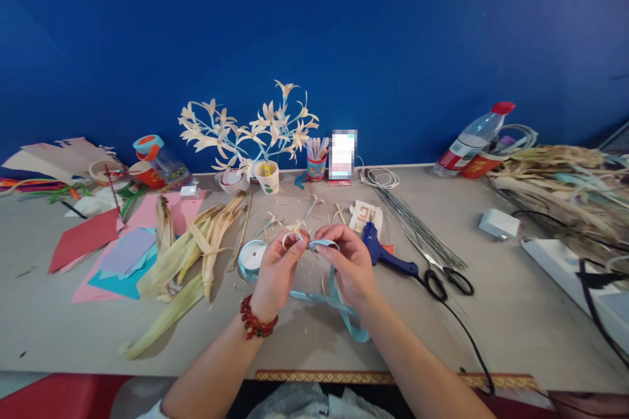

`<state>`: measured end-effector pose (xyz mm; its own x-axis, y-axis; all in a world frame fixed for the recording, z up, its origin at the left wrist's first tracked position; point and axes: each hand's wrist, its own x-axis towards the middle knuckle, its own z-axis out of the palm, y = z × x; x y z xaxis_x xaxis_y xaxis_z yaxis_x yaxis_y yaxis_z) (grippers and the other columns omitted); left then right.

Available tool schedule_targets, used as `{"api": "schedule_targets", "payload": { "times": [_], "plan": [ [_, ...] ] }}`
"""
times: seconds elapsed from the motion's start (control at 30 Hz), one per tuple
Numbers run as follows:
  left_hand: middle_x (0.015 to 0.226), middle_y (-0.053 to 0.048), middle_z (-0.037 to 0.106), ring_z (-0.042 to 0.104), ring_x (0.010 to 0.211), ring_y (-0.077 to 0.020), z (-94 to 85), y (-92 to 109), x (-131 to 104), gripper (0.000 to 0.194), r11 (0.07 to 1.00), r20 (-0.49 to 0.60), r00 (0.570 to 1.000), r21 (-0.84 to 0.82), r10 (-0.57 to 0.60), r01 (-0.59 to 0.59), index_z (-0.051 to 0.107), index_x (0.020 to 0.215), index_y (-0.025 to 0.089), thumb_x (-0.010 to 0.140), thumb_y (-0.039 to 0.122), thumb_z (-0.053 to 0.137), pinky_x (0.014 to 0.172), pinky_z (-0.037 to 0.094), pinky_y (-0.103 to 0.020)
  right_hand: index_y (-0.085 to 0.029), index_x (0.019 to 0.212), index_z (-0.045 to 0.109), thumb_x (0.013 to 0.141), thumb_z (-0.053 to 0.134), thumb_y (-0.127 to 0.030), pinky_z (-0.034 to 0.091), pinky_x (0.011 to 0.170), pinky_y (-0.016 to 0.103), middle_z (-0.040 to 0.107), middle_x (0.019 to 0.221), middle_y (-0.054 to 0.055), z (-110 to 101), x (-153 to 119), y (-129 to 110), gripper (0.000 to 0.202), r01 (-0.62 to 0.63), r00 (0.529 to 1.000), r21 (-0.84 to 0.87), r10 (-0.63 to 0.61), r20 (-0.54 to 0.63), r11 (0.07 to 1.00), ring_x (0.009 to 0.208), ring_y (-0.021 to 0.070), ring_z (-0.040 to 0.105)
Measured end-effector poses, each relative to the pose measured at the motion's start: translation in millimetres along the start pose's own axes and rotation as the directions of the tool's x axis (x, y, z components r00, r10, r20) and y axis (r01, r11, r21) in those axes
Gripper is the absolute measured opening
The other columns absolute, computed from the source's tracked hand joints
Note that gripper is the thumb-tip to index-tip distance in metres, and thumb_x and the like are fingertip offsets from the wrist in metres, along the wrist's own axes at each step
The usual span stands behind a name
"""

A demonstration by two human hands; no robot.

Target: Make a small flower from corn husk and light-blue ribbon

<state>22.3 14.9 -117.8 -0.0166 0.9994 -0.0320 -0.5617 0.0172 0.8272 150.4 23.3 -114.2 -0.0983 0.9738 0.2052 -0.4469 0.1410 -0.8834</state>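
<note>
My left hand (278, 272), with a red bead bracelet at the wrist, pinches a small pale corn husk flower (296, 229) above the table. My right hand (351, 265) is closed on a light blue ribbon (314, 298), close to the flower's stem end. From the fingers the ribbon hangs in a loop and runs left across the tabletop toward its white spool (253, 254). The fingertips of both hands almost meet, and the exact contact between ribbon and stem is partly hidden. Behind my hands lie small loose flowers (270, 222) on thin stems.
A blue glue gun (388, 254), black-handled scissors (449, 280) and a bundle of wires (422, 229) lie to the right. Dried corn husks (211, 245) and coloured paper (88, 239) spread leftward. Finished flower branches (268, 121) stand in cups at the blue wall.
</note>
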Motion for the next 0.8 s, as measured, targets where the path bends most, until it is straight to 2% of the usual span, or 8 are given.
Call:
{"api": "schedule_targets", "payload": {
  "times": [0.1, 0.23, 0.37, 0.5, 0.63, 0.8],
  "plan": [
    [0.081, 0.000, 0.059, 0.054, 0.080, -0.0115, -0.1, 0, 0, 0.015, 1.000, 0.012, 1.000, 0.005, -0.002, 0.002, 0.063, 0.075, 0.018, 0.074, 0.027, 0.074, 0.080, 0.042, -0.023, -0.022, 0.077, 0.061, 0.076, 0.070, -0.024, 0.043, 0.072, 0.030, 0.059, 0.083, 0.001, -2, 1, -1, 0.010, -0.046, 0.999, 0.023, 0.046, 0.025, 0.999, 0.077, 0.0175, 0.054],
    [0.077, 0.001, 0.058, 0.053, 0.076, -0.0109, -0.1, -1, -1, 0.015, 0.999, 0.010, 1.000, 0.041, 0.010, -0.010, 0.063, 0.077, 0.017, 0.075, 0.028, 0.074, 0.075, 0.043, -0.022, -0.022, 0.080, 0.060, 0.070, 0.078, -0.030, 0.043, 0.071, 0.028, 0.058, 0.083, 0.001, -1, 2, 0, 0.022, -0.118, 0.991, -0.047, 0.120, 0.052, 0.992, 0.078, 0.0174, 0.054],
    [0.078, 0.001, 0.058, 0.052, 0.074, -0.0110, -0.6, -1, -2, 0.016, 0.996, -0.009, 1.000, 0.091, 0.027, -0.026, 0.064, 0.078, 0.018, 0.075, 0.030, 0.073, 0.071, 0.043, -0.022, -0.022, 0.081, 0.059, 0.065, 0.083, -0.032, 0.042, 0.071, 0.027, 0.057, 0.083, 0.000, 1, 1, 2, 0.031, -0.101, 0.992, -0.143, 0.110, 0.055, 0.985, 0.079, 0.0171, 0.055],
    [0.078, 0.001, 0.057, 0.051, 0.074, -0.0114, -1.5, -1, -2, 0.015, 0.990, 0.009, 0.999, 0.135, 0.046, -0.047, 0.063, 0.079, 0.017, 0.077, 0.030, 0.071, 0.071, 0.042, -0.022, -0.022, 0.084, 0.058, 0.064, 0.084, -0.036, 0.040, 0.067, 0.026, 0.058, 0.082, -0.001, 1, 2, -1, 0.036, -0.146, 0.987, -0.129, 0.153, 0.047, 0.981, 0.078, 0.0164, 0.054],
    [0.075, 0.001, 0.056, 0.051, 0.074, -0.0119, -3.2, -2, -1, 0.015, 0.982, 0.045, 0.997, 0.176, 0.063, -0.070, 0.063, 0.080, 0.017, 0.078, 0.030, 0.071, 0.073, 0.041, -0.023, -0.020, 0.071, 0.056, 0.067, 0.081, -0.041, 0.033, 0.057, 0.024, 0.052, 0.068, -0.003, -3, 5, -10, 0.033, -0.257, 0.960, -0.130, 0.269, 0.079, 0.958, 0.063, 0.0122, 0.045],
    [0.076, 0.001, 0.058, 0.051, 0.074, -0.0117, -6.0, -2, 1, 0.013, 0.988, 0.098, 0.995, 0.151, -0.023, 0.007, 0.065, 0.081, 0.017, 0.077, 0.028, 0.072, 0.073, 0.040, -0.023, -0.019, 0.061, 0.050, 0.071, 0.076, -0.047, 0.024, 0.051, 0.024, 0.041, 0.056, -0.006, -8, 8, -20, 0.039, -0.325, 0.931, -0.135, 0.342, 0.128, 0.936, 0.054, 0.0101, 0.033]
  ]
}}
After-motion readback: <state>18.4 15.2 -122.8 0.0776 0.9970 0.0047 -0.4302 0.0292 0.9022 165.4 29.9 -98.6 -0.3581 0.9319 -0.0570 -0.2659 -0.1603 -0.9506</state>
